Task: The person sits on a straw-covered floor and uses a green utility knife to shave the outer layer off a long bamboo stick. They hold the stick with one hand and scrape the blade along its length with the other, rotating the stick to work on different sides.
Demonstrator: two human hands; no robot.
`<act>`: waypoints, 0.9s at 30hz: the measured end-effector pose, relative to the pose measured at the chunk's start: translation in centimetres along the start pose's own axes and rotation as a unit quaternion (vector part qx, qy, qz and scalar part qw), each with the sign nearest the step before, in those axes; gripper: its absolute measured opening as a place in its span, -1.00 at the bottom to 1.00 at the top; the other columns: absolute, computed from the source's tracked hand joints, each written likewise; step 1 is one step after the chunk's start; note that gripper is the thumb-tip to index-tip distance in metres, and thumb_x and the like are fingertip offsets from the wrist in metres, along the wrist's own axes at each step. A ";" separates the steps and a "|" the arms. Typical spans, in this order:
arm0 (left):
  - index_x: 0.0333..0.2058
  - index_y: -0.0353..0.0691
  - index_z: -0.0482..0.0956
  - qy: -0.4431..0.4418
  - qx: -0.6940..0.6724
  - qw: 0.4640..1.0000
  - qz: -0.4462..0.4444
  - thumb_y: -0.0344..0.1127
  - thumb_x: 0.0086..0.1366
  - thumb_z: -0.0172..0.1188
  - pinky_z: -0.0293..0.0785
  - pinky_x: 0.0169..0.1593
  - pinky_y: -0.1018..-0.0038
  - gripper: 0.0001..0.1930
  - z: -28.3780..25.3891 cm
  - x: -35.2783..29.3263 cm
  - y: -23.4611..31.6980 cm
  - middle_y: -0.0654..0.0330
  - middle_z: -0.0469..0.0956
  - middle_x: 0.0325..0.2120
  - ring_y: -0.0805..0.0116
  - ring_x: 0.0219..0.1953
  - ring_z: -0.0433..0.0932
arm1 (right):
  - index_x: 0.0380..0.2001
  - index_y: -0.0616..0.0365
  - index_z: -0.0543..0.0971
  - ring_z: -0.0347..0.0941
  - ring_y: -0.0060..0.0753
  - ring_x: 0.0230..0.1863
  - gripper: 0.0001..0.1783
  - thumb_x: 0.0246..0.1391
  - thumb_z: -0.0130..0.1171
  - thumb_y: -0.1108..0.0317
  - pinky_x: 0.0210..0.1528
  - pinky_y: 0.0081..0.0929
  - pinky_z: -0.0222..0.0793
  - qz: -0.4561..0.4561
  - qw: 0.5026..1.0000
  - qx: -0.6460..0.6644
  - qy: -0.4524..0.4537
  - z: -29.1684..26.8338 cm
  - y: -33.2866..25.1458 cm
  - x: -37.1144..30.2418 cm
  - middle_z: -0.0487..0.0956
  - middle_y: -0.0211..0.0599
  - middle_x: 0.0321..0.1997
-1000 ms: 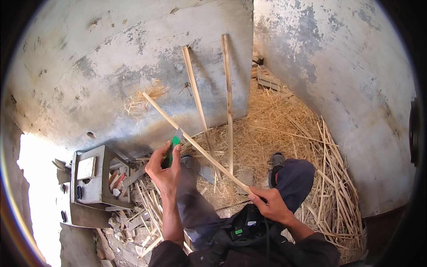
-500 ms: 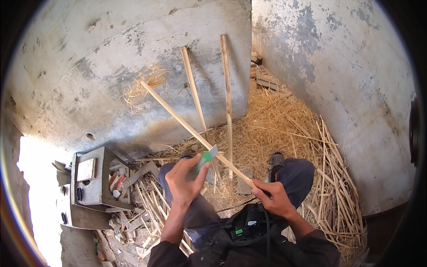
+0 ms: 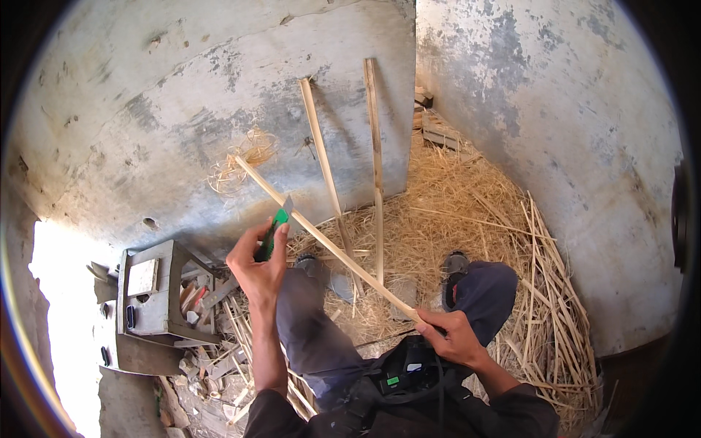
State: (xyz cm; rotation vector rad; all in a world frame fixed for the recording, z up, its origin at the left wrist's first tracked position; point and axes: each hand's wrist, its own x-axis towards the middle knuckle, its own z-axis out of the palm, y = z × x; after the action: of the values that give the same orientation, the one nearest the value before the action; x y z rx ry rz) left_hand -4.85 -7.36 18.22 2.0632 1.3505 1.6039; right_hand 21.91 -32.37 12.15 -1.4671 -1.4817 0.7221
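My left hand [image 3: 257, 261] is closed around a green-handled knife [image 3: 273, 231] with a short, wide blade. The blade lies against or very near the upper part of a long pale wooden strip [image 3: 330, 247]. My right hand [image 3: 451, 336] grips the near end of that strip, which slants away up and to the left. Thin curled shavings [image 3: 247, 157] hang at the strip's far end, before the wall. Whether the blade is cutting in cannot be made out.
Two wooden strips [image 3: 318, 139] lean on the stained wall [image 3: 182, 95] ahead. Shavings [image 3: 453, 197] cover the floor around my feet. A pile of thin sticks [image 3: 555, 314] lies at right. A wooden cabinet [image 3: 162, 292] with scraps beside it stands at left.
My left hand has slid the knife up and left along the strip, away from my right hand. The strip's far end has dipped slightly; my right hand still holds the near end.
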 end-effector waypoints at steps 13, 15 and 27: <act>-0.15 -0.37 0.83 -0.062 -0.089 0.994 0.002 -0.37 0.27 0.60 0.51 -0.38 0.57 -0.76 0.1 -0.5 0.3 0.12 0.76 -0.45 0.56 -0.46 0.63 | 0.17 0.42 0.68 0.67 -0.26 -0.47 -0.58 0.34 0.37 0.37 -0.35 -0.37 0.52 0.007 1.000 -0.008 0.000 -0.8 -0.3 0.3 0.72 0.09 -0.38; -0.16 -0.37 0.82 -0.063 -0.079 0.995 0.009 -0.37 0.27 0.61 0.53 -0.36 0.56 -0.76 0.0 -0.3 0.4 0.10 0.77 -0.44 0.53 -0.45 0.66 | 0.17 0.41 0.68 0.67 -0.26 -0.47 -0.57 0.35 0.37 0.37 -0.35 -0.37 0.52 -0.001 1.000 -0.011 0.003 -0.6 -0.1 0.3 0.72 0.08 -0.38; -0.16 -0.37 0.82 -0.040 -0.044 0.995 0.076 -0.40 0.26 0.60 0.66 -0.22 0.45 -0.77 0.3 0.5 1.2 0.00 0.81 -0.33 0.34 -0.35 0.78 | 0.19 0.39 0.68 0.67 -0.16 -0.47 -0.56 0.35 0.37 0.35 -0.35 -0.34 0.52 -0.006 1.000 -0.028 0.010 -0.8 -0.3 0.2 0.70 0.12 -0.37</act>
State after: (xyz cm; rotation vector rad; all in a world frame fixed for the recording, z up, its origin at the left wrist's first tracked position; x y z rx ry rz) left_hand -4.00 -7.51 19.21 2.1974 1.1021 1.5892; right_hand 22.48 -32.40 12.83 -1.5017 -1.5040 0.6620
